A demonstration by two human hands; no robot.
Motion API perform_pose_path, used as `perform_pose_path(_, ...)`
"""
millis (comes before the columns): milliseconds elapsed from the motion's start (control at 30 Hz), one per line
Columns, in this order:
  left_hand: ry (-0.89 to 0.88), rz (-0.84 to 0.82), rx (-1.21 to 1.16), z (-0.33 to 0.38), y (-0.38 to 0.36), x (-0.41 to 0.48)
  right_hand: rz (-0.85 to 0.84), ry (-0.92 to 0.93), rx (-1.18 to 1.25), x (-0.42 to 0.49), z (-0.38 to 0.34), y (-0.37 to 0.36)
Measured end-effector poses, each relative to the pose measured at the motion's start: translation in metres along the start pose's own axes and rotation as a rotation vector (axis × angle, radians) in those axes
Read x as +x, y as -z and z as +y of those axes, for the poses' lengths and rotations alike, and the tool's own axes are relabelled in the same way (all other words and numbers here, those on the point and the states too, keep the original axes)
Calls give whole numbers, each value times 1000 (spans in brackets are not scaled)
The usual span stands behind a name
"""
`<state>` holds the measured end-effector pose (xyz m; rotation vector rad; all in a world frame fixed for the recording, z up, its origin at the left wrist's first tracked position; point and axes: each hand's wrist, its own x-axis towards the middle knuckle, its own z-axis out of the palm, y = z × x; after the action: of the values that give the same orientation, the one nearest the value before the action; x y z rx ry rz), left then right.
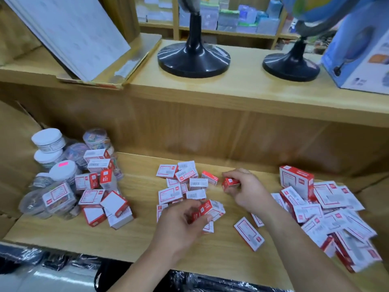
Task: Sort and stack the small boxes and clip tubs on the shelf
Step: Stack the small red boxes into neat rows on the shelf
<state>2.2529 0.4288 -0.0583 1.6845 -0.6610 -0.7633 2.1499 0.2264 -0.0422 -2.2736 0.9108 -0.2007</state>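
Note:
Several small red-and-white boxes lie scattered in the middle of the wooden shelf (63, 234), in a loose cluster (181, 186). My left hand (181, 224) grips one small red box (202, 210) at the cluster's near edge. My right hand (244, 190) pinches another small red box (230, 183) just right of the cluster. Larger red-and-white boxes form a heap (328, 216) on the right, one of them standing upright (295, 181). At the left, round clip tubs (50, 142) with white lids sit stacked, mixed with more boxes (99, 197).
The upper shelf (210, 85) overhangs the work area and carries two black globe stands (193, 57) (291, 66), a blue carton (362, 53) and a leaning white board (69, 34). Plastic-wrapped dark goods (52, 260) lie below the shelf's front edge. One flat box (249, 233) lies alone near the front.

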Motion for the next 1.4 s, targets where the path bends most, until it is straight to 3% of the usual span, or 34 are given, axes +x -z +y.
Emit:
perform_pose_path(167, -25, -20, 28, 8, -19, 6, 165, -151, 116, -22, -3, 31)
perform_pose_path(333, -69, 6, 121, 9, -27, 4, 292, -85, 231, -41, -11, 52)
perform_pose_path(467, -160, 115, 259, 17, 3, 0, 273, -9, 372, -28, -36, 41)
perform_pose_path(567, -240, 279, 438, 31, 55, 5, 236, 38, 393, -7, -60, 16)
perform_pose_path(667, -266, 387, 822, 48, 112, 27, 213, 91, 381, 13, -91, -5)
perform_pose_path(833, -66, 264, 1161, 65, 143, 76, 158, 48, 332, 35, -124, -33)
perform_pose_path(967, -51, 212, 1321, 62, 137, 100, 147, 3, 278, 49, -133, -47)
perform_pose_path(1133, -70, 180, 1337, 63, 146, 102, 75, -2, 224, 58, -149, -66)
perform_pose_path(1400, -347, 310, 947, 56, 193, 46, -85, 130, 137, 58, -170, -99)
